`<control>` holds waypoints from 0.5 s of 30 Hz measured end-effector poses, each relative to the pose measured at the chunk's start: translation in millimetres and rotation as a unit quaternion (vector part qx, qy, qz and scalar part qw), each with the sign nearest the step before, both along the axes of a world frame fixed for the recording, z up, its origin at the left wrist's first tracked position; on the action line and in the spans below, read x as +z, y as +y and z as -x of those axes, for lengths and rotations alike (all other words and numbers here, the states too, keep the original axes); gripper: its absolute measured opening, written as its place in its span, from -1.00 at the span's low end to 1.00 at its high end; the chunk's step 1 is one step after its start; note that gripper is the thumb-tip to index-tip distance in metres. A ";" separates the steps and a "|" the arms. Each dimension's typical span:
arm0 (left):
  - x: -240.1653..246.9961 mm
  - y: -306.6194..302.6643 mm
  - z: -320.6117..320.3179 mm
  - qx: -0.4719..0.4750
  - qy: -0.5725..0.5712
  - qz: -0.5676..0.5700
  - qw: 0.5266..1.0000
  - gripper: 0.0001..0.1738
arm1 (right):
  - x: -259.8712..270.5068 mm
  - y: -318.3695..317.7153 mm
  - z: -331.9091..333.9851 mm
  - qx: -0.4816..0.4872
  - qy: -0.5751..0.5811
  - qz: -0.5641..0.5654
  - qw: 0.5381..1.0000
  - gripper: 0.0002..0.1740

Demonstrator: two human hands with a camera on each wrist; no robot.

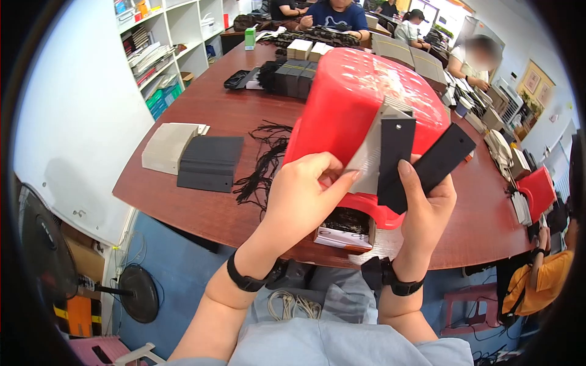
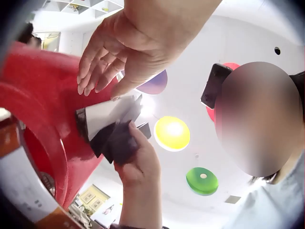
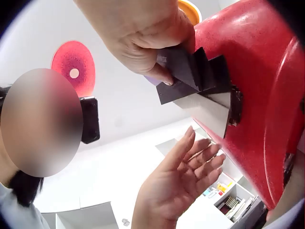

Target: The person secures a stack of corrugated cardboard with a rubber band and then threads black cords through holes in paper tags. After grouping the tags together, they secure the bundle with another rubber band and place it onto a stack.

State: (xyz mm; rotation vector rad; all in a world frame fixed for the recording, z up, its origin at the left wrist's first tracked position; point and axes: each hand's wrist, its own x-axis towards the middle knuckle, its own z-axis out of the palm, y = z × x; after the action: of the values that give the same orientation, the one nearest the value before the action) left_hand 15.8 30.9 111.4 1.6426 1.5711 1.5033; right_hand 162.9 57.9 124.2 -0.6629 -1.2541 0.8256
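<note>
In the head view my right hand [image 1: 427, 204] grips fanned black cards [image 1: 397, 155] with a hole near one end, the thumb on their face. Grey-white cards [image 1: 368, 160] stand beside them, slanting in front of a red plastic stool [image 1: 342, 91] lying on the table. My left hand [image 1: 305, 198] is at the left edge of the grey cards. Seen in the left wrist view, its fingers [image 2: 100, 67] are loosely extended, thumb tip close to the grey card [image 2: 107, 114]. The right wrist view shows the left hand [image 3: 183, 179] with relaxed fingers below the cards; contact is unclear.
On the brown table [image 1: 213, 116], a grey stack [image 1: 168, 146] and a black stack [image 1: 210, 161] lie at the left, with black cords [image 1: 265, 161] beside them. An open box [image 1: 345, 232] stands at the front edge. People sit at the far side.
</note>
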 end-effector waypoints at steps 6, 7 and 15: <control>-5.1 -39.4 53.1 0.047 0.005 -0.033 0.998 -0.85 | -5.3 2.5 -0.1 -0.030 -0.010 0.007 0.999 -0.85; -10.5 -43.7 69.9 0.089 0.085 -0.071 0.990 -0.87 | -7.6 5.2 0.0 -0.028 -0.006 0.000 1.000 -0.85; -60.4 -72.5 237.3 0.314 0.523 0.069 0.789 -0.46 | -16.4 16.0 -8.5 -0.009 -0.011 -0.015 1.000 -0.85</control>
State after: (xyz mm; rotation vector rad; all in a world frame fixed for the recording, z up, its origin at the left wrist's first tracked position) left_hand -221.5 -41.6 51.0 2.1152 2.9486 0.5439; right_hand 171.4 73.9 107.9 -0.6598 -1.2773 0.7851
